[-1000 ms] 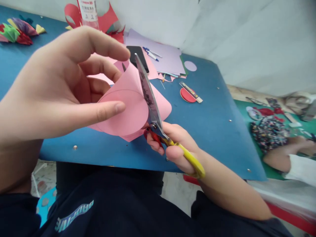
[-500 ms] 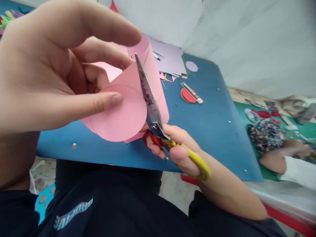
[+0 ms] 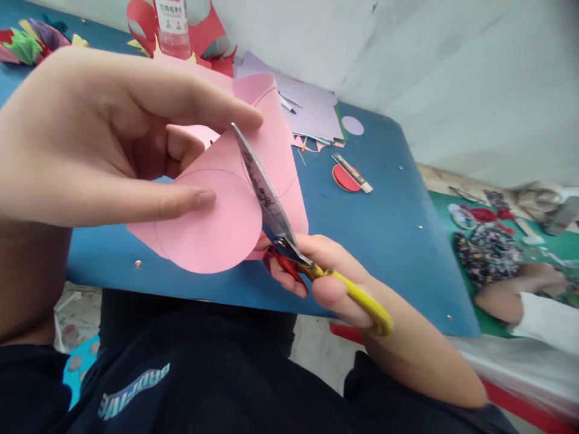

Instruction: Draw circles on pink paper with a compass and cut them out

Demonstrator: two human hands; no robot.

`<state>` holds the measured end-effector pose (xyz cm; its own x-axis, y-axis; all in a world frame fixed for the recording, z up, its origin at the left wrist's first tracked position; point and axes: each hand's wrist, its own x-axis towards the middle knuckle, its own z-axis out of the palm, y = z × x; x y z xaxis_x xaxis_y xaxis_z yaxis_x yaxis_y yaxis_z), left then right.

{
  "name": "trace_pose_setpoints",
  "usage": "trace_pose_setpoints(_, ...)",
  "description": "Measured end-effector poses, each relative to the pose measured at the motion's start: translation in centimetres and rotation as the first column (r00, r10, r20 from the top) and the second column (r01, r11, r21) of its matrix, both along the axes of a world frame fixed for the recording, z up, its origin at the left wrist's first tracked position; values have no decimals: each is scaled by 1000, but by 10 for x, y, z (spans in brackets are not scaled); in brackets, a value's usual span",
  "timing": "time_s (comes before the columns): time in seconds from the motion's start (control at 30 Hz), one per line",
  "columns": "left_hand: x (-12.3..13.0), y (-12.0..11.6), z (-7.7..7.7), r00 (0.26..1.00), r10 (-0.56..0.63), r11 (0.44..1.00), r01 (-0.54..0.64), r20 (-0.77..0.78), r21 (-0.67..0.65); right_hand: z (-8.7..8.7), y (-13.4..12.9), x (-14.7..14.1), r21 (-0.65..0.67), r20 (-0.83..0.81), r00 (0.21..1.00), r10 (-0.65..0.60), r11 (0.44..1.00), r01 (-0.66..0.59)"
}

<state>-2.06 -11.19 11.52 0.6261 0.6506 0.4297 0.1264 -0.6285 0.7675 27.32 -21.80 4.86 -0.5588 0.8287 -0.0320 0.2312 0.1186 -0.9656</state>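
Pink paper (image 3: 217,223) with pencilled circles is pinched in my left hand (image 3: 117,144), the thumb flat on its front face. Its lower right edge is cut to a round curve, and the rest of the sheet bends back behind. My right hand (image 3: 335,277) grips scissors (image 3: 271,214) with one yellow and one red handle. One blade lies across the front of the paper along the drawn line, its tip near my left index finger. The other blade is hidden behind the paper.
On the blue table (image 3: 371,241) lie a red paper disc (image 3: 346,179) with a small blade case (image 3: 353,172) on it, a lilac disc (image 3: 353,125) and lilac sheets (image 3: 314,111). A bottle (image 3: 174,30) stands behind. Another person's arm (image 3: 506,295) is at the green table.
The pink paper has shifted slightly down and left and turned a little. My left index finger has come down closer to it. The scissors' upper blade tip has moved down and left.
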Motion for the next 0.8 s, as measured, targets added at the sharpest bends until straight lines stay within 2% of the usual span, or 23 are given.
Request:
trace_pose_setpoints(0.1, -3, 0, 0, 991, 40, 998, -33, -130, 56, -3, -1, 0, -11, -24, 1000, -2, 1000, 2)
trace_pose_setpoints(0.5, -7, 2, -3, 987, 17, 997, -5, -158, 73, 3, -3, -3, -190, -84, 996, -10, 982, -6)
trace_pose_setpoints(0.8, -3, 3, -2, 986, -41, 998, 49, -164, 50, 1, -1, 0, -118, -97, 992, 79, 989, -90)
